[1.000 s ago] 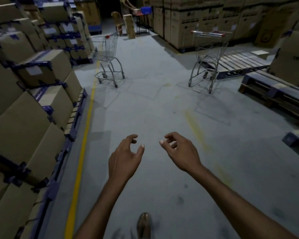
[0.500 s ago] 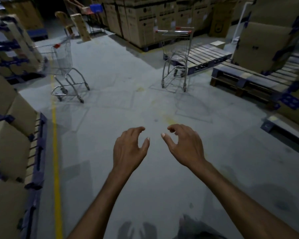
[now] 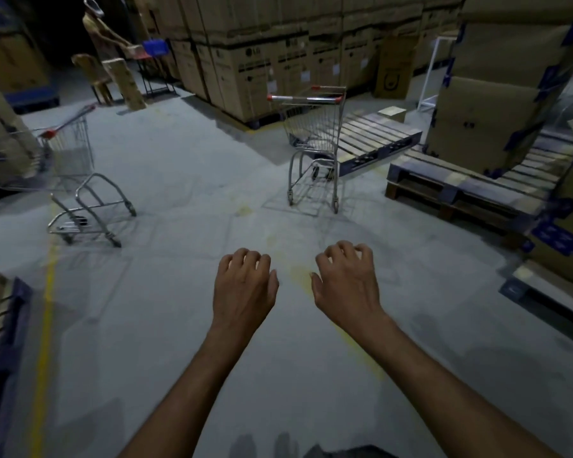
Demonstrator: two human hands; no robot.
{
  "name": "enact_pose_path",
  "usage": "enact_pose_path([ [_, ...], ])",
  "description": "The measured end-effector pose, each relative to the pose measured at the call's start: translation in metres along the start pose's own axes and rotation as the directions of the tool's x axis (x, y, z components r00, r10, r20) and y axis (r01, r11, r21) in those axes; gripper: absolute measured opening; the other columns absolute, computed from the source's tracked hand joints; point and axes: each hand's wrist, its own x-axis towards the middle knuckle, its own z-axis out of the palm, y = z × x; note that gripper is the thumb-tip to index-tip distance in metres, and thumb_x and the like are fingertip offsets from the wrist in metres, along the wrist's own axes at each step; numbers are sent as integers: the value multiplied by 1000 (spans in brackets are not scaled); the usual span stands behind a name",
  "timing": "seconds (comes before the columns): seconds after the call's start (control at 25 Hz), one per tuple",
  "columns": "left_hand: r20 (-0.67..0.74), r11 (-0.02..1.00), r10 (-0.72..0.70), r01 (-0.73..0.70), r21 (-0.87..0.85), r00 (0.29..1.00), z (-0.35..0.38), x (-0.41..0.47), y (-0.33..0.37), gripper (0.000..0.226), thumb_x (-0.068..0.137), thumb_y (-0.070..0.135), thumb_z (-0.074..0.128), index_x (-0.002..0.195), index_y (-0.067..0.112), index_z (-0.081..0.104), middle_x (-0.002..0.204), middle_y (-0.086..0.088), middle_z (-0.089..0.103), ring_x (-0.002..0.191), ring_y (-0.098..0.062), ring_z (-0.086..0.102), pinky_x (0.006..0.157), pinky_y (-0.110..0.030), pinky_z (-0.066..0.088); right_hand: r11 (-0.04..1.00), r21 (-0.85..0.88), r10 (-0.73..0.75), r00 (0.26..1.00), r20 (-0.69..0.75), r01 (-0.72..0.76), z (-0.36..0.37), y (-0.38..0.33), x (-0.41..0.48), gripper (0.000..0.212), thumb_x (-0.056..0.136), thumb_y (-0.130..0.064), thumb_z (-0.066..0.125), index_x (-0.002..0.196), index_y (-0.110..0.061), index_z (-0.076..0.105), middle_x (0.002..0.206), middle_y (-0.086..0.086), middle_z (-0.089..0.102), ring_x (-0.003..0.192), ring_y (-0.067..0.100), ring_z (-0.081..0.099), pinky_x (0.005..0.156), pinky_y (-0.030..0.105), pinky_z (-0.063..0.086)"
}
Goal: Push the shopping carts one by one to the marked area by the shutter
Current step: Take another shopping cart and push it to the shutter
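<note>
Two wire shopping carts with red-tipped handles stand on the grey warehouse floor. One cart (image 3: 313, 140) is straight ahead, its handle facing me, beside a wooden pallet. The other cart (image 3: 76, 180) stands at the left near a yellow floor line. My left hand (image 3: 244, 285) and my right hand (image 3: 346, 282) are stretched out in front of me, palms down, fingers loosely curled, holding nothing. Both hands are well short of the cart ahead. No shutter or marked area shows.
Stacked cardboard boxes (image 3: 265, 57) wall the back, and more boxes (image 3: 497, 94) rise at the right. Empty pallets (image 3: 460, 190) lie at the right of the cart. A yellow line (image 3: 47, 292) and a pallet edge (image 3: 4, 342) run along the left. Chairs (image 3: 96, 77) stand far back.
The view has turned right and moved forward, so both carts are closer and further left in frame. My hands have spread apart and their fingers curl downward.
</note>
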Motion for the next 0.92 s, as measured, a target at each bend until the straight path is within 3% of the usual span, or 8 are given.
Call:
enact_pose_path([
  [0.2,194,992,-119,123,-9,974,52,106,-11,26,93,39,56,93,16,66,83,-5,67,78,-29,62,66,-37,41,997,48,64,996,61,-67,55,37,110,27,88,-38,64,105,-17,70,102,5,68,99,27,58,88,44,39],
  [0.36,363,904,-294,380,-195,884,99,188,-26,36,95,55,48,111,27,65,96,6,72,88,-18,68,68,-30,49,922,291,208,961,183,-255,109,58,184,33,94,-48,59,115,-24,67,108,-1,69,104,24,62,88,40,44],
  [0.56,283,929,-229,296,-223,931,195,293,-60,42,95,56,49,124,28,60,109,5,71,89,-20,70,67,-32,51,869,381,256,946,196,-315,188,85,288,33,95,-50,59,118,-27,64,110,-6,68,101,19,65,83,37,52],
  [0.68,304,931,-186,266,-249,934,250,364,-84,45,96,56,48,131,28,56,120,4,67,93,-22,70,70,-33,52,855,379,286,932,222,-353,228,99,358,35,95,-51,60,122,-29,61,115,-7,67,102,16,66,82,35,53],
  [0.92,297,937,-74,168,-306,952,330,497,-119,43,97,52,50,134,28,52,131,3,58,102,-20,66,71,-33,50,870,337,312,931,188,-360,292,136,485,38,94,-45,64,126,-24,61,122,0,62,113,24,59,89,37,50],
])
